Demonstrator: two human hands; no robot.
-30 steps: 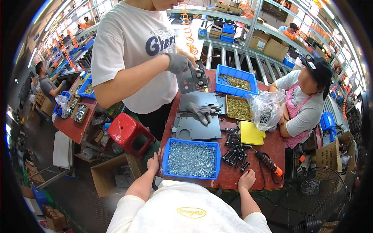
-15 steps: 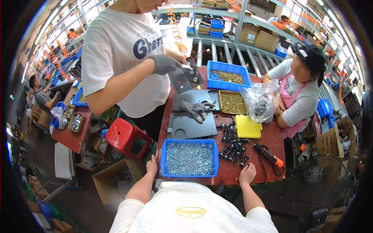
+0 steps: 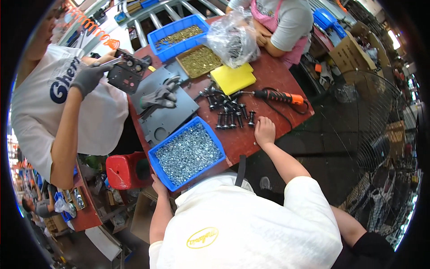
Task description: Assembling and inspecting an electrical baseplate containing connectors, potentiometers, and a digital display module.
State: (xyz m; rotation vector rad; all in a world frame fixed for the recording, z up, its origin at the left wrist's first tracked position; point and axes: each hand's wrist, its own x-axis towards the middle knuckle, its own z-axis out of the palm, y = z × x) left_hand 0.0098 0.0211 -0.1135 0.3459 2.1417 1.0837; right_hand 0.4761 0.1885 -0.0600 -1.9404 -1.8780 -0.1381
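At the table's near edge, my left hand point(image 3: 160, 186) is beside the left corner of a blue bin point(image 3: 219, 145) full of small silvery nuts. Its fingers are partly hidden against the bin and the table edge. My right hand point(image 3: 265, 131) lies on the red table point(image 3: 284, 120), fingers stretched over the surface and holding nothing. Just beyond it are several black bolt-like parts point(image 3: 226, 110). An orange and black power screwdriver point(image 3: 286, 97) lies farther right. A grey work glove point(image 3: 160, 96) rests on grey metal plates point(image 3: 179, 112).
At left, a co-worker's gloved hand point(image 3: 89, 78) holds a slim silver tool at a dark plate point(image 3: 127, 71). Another person point(image 3: 286, 27) has folded arms across the table. Between them sit a brass-parts bin point(image 3: 179, 36), a carton tray point(image 3: 199, 61), a plastic bag point(image 3: 235, 40) and yellow sheets point(image 3: 233, 78).
The whole view has turned and shifted, so the table appears tilted and farther left. The co-worker's gloved hand now has a slim silver tool at the dark plate. My hands stay at the table edge.
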